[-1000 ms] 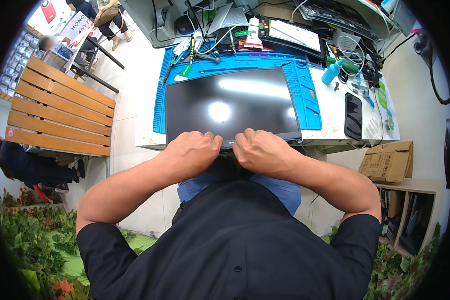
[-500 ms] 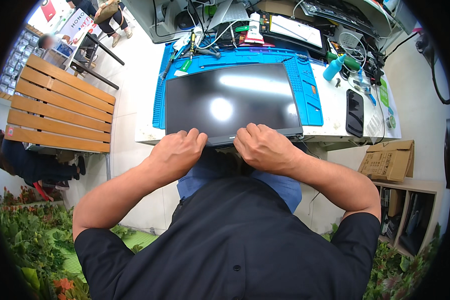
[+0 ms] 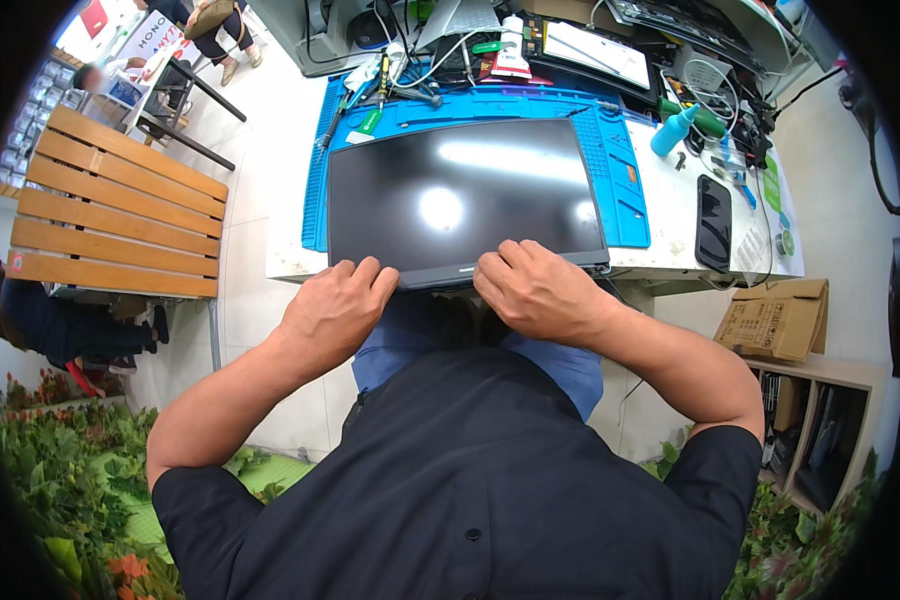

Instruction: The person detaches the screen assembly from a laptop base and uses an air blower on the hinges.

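Left hand (image 3: 332, 307): curled on the near left edge of the screen panel (image 3: 462, 195), fingertips gripping it.
Right hand (image 3: 536, 289): clamped on the near right edge of the same panel.
Screen panel: dark, glossy, flat on the blue mat (image 3: 625, 190), near edge overhanging the desk (image 3: 675, 215).
Phone (image 3: 713, 221): black, right of the mat, well apart from both hands.
Blue bottle (image 3: 671, 131): beyond the phone.
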### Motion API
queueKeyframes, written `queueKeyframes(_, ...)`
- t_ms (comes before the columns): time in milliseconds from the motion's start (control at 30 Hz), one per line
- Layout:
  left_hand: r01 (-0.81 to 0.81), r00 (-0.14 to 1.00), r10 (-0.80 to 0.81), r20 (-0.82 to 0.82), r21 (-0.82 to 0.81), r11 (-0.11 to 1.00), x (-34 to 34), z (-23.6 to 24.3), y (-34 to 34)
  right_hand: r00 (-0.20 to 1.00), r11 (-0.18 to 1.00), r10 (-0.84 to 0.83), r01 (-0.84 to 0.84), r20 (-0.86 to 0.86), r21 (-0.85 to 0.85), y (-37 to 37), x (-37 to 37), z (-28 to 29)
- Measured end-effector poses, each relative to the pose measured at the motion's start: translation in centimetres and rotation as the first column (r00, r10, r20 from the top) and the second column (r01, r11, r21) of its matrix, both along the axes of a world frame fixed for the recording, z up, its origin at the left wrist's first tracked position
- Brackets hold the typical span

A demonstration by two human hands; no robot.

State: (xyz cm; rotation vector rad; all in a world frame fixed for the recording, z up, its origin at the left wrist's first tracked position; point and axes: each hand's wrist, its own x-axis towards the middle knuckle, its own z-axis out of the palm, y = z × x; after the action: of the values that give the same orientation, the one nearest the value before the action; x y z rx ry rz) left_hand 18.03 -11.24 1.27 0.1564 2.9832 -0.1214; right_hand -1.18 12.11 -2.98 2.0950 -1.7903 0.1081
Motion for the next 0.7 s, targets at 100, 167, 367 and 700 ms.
queueKeyframes(100, 0.019, 1.0, -0.019, -0.023, -0.006, 1.0, -0.1, 0.0, 0.1, 1.0, 1.0, 0.009, -0.009, 0.024, 0.007, 0.2, -0.1, 0.2)
queueKeyframes(167, 0.035, 0.998, -0.036, -0.053, -0.01, 0.999, -0.1, -0.3, -0.1, 0.998, 1.0, 0.011, -0.012, 0.063, 0.002, 0.4, -0.1, 0.4)
queueKeyframes(367, 0.003, 0.999, -0.002, -0.032, 0.037, 0.999, -0.2, -0.7, -0.4, 0.96, 0.991, -0.024, -0.014, 0.279, 0.134, 1.9, -2.4, 0.8)
queueKeyframes(700, -0.037, 0.998, 0.041, -0.044, 0.104, 0.994, -0.2, -0.4, -0.3, 0.826, 0.919, -0.272, 0.071, 0.493, 0.387, 4.8, -6.2, 4.3)
